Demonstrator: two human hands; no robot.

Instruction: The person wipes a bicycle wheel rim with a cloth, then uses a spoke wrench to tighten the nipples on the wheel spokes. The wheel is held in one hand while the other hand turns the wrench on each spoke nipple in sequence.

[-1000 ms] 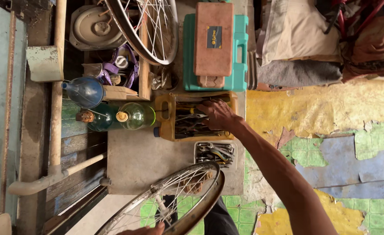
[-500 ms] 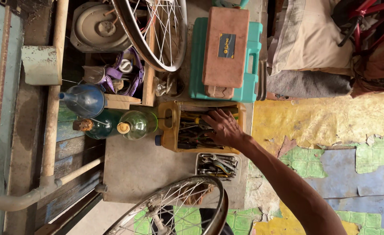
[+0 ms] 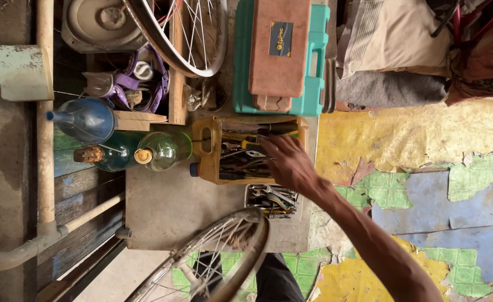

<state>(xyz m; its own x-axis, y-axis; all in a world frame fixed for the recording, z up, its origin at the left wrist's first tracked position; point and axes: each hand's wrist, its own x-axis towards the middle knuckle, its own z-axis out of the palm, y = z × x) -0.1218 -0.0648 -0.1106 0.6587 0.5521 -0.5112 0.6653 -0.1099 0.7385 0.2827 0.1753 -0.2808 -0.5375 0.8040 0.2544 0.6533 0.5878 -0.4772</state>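
One hand of mine is in view, my right hand (image 3: 288, 165), reaching in from the lower right with the forearm running diagonally up to it. It hovers over the near end of the yellow tool tray (image 3: 207, 168), fingers (image 3: 270, 144) loosely spread and curled down toward the contents, holding nothing that I can see. The tray sits on the grey concrete slab (image 3: 168, 210) that serves as a desk here, and the pliers and wrenches (image 3: 241, 162) in it lie directly under and just beyond my fingertips, toward the tray's handle end. Their long axes run along the tray's length, roughly in line with the way my fingers point (so the handles face me, as far as I can tell through the clutter). Just beside my wrist, touching the tray's side, is a smaller box of spanners (image 3: 271, 200).

My left hand is not visible. A bicycle wheel (image 3: 218, 257) stands near me at the slab's edge, well apart from the tray. Beyond the tray are two green glass bottles (image 3: 146, 151), and to its side a teal tool case (image 3: 308, 84) with a brown case (image 3: 283, 47) stacked on it.
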